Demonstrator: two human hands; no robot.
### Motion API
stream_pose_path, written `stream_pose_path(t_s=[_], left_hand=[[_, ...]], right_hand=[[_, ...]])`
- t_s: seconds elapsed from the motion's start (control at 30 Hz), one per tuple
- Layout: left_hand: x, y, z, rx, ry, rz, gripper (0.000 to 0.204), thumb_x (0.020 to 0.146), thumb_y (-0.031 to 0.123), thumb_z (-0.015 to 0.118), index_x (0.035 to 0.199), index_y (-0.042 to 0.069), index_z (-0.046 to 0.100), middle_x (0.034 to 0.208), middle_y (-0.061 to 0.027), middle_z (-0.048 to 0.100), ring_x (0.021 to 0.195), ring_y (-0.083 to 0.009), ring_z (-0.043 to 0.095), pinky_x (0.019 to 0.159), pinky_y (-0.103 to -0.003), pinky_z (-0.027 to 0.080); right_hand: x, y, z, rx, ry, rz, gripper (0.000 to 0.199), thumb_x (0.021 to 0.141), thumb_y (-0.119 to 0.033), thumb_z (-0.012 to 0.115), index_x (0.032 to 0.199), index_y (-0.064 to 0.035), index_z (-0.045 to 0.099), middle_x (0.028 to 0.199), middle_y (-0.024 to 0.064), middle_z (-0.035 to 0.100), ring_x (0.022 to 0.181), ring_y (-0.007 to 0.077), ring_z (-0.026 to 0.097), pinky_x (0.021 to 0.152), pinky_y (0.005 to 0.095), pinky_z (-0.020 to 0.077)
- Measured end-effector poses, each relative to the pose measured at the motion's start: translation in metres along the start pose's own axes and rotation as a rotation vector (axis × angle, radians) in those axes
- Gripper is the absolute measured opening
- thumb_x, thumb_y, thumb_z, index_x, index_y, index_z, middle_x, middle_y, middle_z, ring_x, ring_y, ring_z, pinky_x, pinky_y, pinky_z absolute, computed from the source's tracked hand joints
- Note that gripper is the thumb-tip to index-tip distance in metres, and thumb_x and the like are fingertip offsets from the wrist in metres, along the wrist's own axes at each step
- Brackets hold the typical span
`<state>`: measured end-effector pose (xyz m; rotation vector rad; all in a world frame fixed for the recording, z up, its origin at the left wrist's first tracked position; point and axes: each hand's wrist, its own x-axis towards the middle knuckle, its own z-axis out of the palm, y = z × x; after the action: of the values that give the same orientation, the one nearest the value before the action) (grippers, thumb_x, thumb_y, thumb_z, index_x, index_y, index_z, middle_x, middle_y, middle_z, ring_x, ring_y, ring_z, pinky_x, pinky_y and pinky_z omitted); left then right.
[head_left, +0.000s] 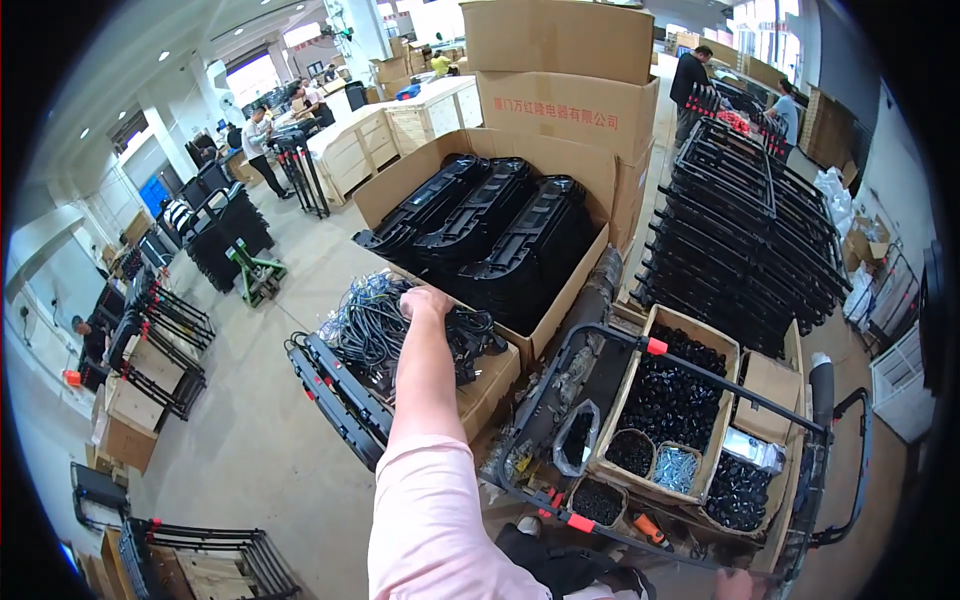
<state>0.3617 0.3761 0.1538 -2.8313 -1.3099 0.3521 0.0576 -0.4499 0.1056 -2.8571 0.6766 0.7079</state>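
Observation:
My left hand (425,301) reaches forward, its arm in a pink sleeve. The fingers are curled at the far side of a tangled heap of black cables (375,325) with pale wire ends; what they grip is hidden. The heap lies on a cardboard box (492,380). Just beyond stands a large open carton (570,325) of long black plastic housings (535,225). My right hand (735,584) is a blurred patch at the lower edge, near a black tubular frame (740,388) with red clips; its fingers cannot be made out.
Right of me, a box (603,462) holds black plastic parts (672,390) and silver screws (677,467). An orange-handled tool (650,528) lies nearby. Black frames (740,240) are stacked at the right. A green pallet jack (257,273) stands at left; several people work farther off.

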Motion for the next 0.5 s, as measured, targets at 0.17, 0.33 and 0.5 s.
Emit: stream_pose_path(t_s=[0.17,0.33,0.5], left_hand=[[0.014,-0.026,0.006,-0.183,0.0,0.027,0.038,0.096,0.024,0.062,0.126,0.005,0.076,0.134,-0.011,0.073,0.121,-0.0287,0.072,0.089,-0.049,0.062],[-0.021,-0.029,-0.012,-0.7,-0.112,-0.038,0.038,0.089,0.031,0.064,0.101,0.0,0.082,0.11,-0.0167,0.08,0.112,-0.0278,0.075,0.092,-0.045,0.06],[-0.047,-0.036,0.0,-0.759,0.476,-0.01,0.05,0.09,0.041,0.059,0.099,-0.006,0.074,0.113,-0.0286,0.075,0.108,-0.0458,0.072,0.098,-0.05,0.055]], right_hand=[[-0.017,-0.025,0.012,-0.073,-0.101,0.046,0.066,0.099,-0.056,0.061,0.131,0.0013,0.069,0.127,0.0273,0.07,0.12,0.0485,0.064,0.101,0.0543,0.0495],[-0.016,-0.028,0.024,0.062,0.005,-0.108,0.062,0.1,-0.054,0.06,0.127,0.0005,0.071,0.124,0.029,0.07,0.119,0.0485,0.064,0.099,0.0536,0.0506],[-0.006,-0.044,0.009,0.035,0.035,-0.323,0.055,0.101,-0.049,0.06,0.121,0.0014,0.072,0.121,0.0292,0.07,0.116,0.0493,0.063,0.096,0.0545,0.0509]])
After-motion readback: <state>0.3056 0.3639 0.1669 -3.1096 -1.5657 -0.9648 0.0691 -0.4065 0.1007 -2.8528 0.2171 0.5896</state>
